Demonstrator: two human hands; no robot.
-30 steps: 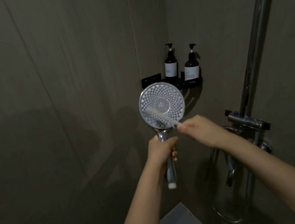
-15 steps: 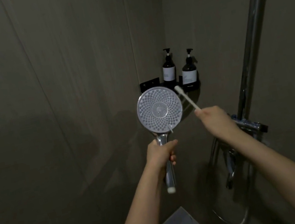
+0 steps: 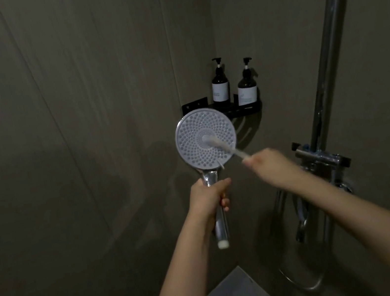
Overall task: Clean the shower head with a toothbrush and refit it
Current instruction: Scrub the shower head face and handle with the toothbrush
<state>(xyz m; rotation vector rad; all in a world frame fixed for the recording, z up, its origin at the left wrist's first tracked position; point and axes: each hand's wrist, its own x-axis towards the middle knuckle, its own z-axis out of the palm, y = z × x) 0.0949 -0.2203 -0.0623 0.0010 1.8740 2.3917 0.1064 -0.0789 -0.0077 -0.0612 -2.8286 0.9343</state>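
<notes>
Back from beside the disc, the toothbrush (image 3: 225, 148) now lies with its bristles on the centre of the shower head (image 3: 205, 141), pinched by the blurred right hand (image 3: 266, 164). Held upright before the wall corner, the round pale face is dotted with nozzles, and the left hand (image 3: 208, 199) is curled round its chrome handle.

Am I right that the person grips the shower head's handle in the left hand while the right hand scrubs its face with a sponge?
Not quite: the head view shows a toothbrush, not a sponge. The left hand does grip the shower head by its handle, and the right hand works the brush on its face.
</notes>
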